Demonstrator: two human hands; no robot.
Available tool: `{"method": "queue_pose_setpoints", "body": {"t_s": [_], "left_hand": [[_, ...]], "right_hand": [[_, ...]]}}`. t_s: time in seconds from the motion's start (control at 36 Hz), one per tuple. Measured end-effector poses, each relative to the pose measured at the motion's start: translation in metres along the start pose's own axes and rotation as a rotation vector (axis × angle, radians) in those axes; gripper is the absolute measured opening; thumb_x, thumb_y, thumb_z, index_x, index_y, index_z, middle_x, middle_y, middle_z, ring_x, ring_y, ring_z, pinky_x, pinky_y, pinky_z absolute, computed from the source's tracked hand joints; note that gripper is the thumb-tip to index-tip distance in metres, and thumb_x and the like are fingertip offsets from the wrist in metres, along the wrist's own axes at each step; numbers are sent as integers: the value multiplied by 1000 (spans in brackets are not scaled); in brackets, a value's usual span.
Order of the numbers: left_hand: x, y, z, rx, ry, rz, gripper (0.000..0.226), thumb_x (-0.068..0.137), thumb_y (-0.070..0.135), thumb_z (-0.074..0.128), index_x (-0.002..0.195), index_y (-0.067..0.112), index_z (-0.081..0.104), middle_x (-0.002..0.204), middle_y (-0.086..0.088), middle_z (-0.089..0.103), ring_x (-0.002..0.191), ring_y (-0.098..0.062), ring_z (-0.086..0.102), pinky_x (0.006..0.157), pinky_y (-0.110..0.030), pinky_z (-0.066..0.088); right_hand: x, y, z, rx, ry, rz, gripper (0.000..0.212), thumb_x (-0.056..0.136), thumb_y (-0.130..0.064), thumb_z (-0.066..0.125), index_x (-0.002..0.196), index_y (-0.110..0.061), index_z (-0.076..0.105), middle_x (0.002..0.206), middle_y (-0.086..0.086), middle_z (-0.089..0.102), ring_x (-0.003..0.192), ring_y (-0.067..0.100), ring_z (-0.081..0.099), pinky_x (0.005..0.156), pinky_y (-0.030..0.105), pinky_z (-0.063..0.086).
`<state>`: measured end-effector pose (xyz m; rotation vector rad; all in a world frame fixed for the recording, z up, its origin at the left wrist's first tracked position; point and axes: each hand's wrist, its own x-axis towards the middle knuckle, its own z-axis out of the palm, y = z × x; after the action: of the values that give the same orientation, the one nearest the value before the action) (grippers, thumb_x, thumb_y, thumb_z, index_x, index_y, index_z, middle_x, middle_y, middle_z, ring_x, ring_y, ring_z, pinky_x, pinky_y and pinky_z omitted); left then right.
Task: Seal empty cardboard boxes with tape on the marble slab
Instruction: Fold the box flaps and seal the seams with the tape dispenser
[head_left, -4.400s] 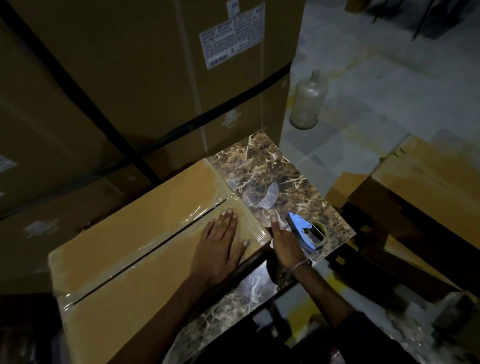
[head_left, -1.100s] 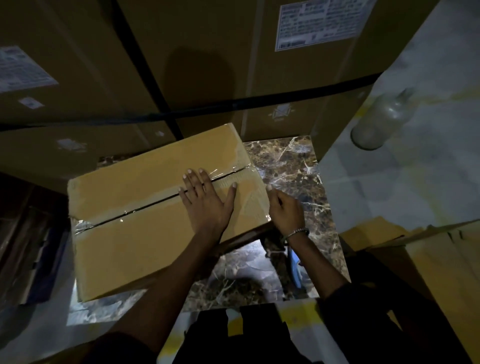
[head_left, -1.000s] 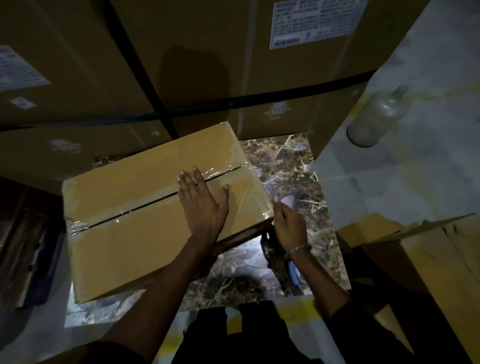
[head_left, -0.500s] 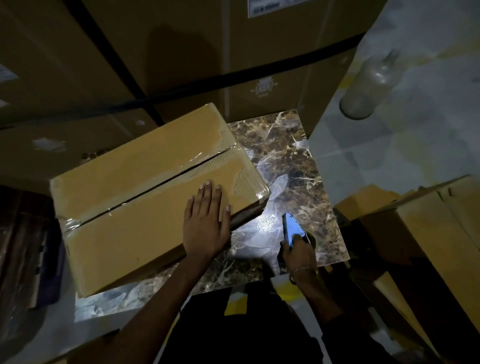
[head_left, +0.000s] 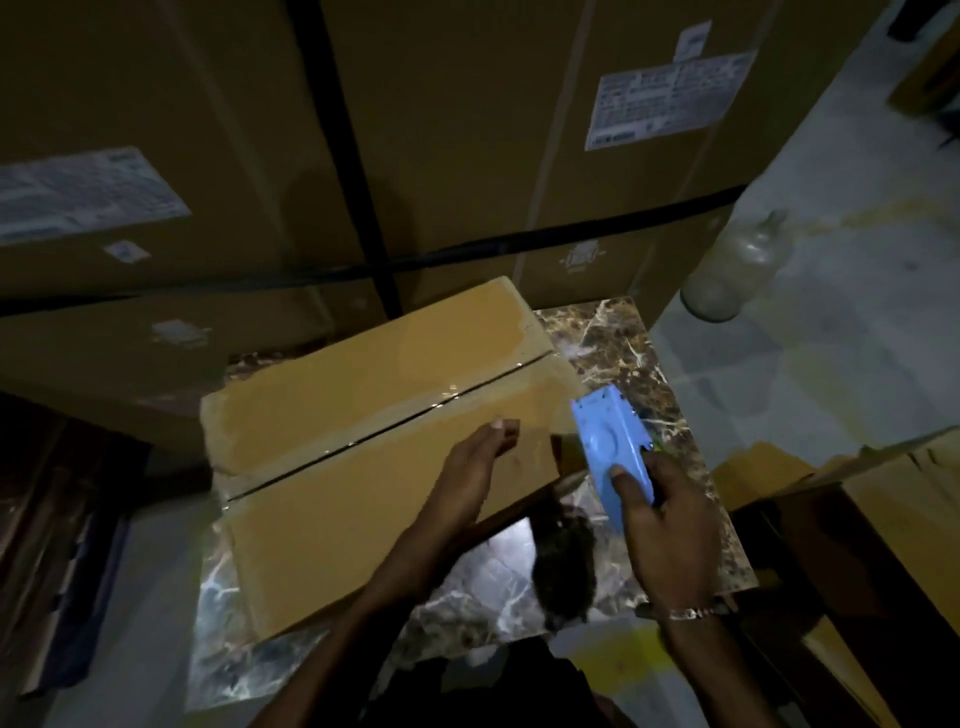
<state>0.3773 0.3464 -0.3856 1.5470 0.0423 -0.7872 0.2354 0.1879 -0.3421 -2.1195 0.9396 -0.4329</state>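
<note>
Since half a second ago the right hand has been lifting the blue tape dispenser off the marble slab and is now holding it up beside the right end of the cardboard box, fingers and thumb wrapped round its handle. The left hand is hovering over the box's near flap close to that same end, fingers loosely curled and gripping nothing; whether it is touching the cardboard is unclear. The box is lying across the slab's left and middle, angled, overhanging the left edge, with glossy tape already along its centre seam.

The risk from here is the box sliding or pivoting on the smooth marble when the dispenser is pressed on, since the left hand is not pressing it down. A crooked or wrinkled strip is also likely in this dim light.
</note>
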Motion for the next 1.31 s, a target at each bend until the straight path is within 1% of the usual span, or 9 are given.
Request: {"method": "queue_pose_setpoints", "body": {"t_s": [0.08,0.17,0.36,0.47,0.58,0.92,1.0,1.14,1.31], "left_hand": [[-8,30,-29,-106,-67,-65,54,102,61,52,124,17,75,127,-4,76,118,-17,71,112,-38,45],[-19,44,-69,-231,-136,-118,75,92,71,54,134,12,70,130,-7,74,117,-20,70,104,-36,46],[-37,37,-179,-293,-141,-174,47,93,46,72,117,6,79,131,-18,72,113,-31,67,111,-48,46],[-49,28,-230,-342,-161,-234,60,88,35,82,129,-6,69,129,-23,70,118,-34,65,118,-55,43],[-55,24,-266,-423,-195,-293,34,88,25,80,114,2,79,126,-19,72,116,-29,68,110,-47,53],[-45,20,-339,-425,-122,-379,24,99,-2,60,101,7,83,103,-15,78,85,-21,78,64,-31,64],[-31,20,-356,-391,-111,-404,37,101,-7,55,88,9,86,96,-12,78,86,-19,75,64,-26,63],[2,26,-383,-211,-100,-334,22,100,-4,60,117,-3,74,102,-15,78,81,-17,78,66,-24,63],[45,52,-407,-10,-150,-320,14,99,-3,63,100,1,77,93,-10,79,76,-12,77,66,-21,61]], "right_hand": [[-19,-40,16,134,-82,-41,37,90,-48,68,111,-19,74,108,-4,75,99,16,69,80,40,55],[-36,-68,45,324,-308,-42,6,96,-21,73,94,-15,72,94,-4,73,91,17,70,76,52,53],[-79,-113,111,452,-519,-28,16,84,-32,71,84,-16,71,85,-6,71,82,16,66,70,36,44],[-96,-128,141,555,-633,55,32,79,-38,73,83,-7,66,90,18,67,79,18,60,70,36,37],[-107,-142,163,583,-740,98,40,76,-41,75,85,-3,66,95,21,69,81,24,65,69,33,39],[-109,-179,220,524,-849,143,33,78,-34,76,80,-4,63,83,10,64,74,24,61,69,33,35],[-108,-190,232,488,-869,140,15,82,-32,71,81,-17,72,87,8,71,75,25,65,69,33,40],[-101,-208,255,429,-876,205,44,81,-47,73,102,-8,72,97,11,75,83,33,69,75,40,47],[-101,-234,287,341,-861,229,36,92,-46,71,106,-12,75,107,4,78,101,27,73,96,49,54]]}}
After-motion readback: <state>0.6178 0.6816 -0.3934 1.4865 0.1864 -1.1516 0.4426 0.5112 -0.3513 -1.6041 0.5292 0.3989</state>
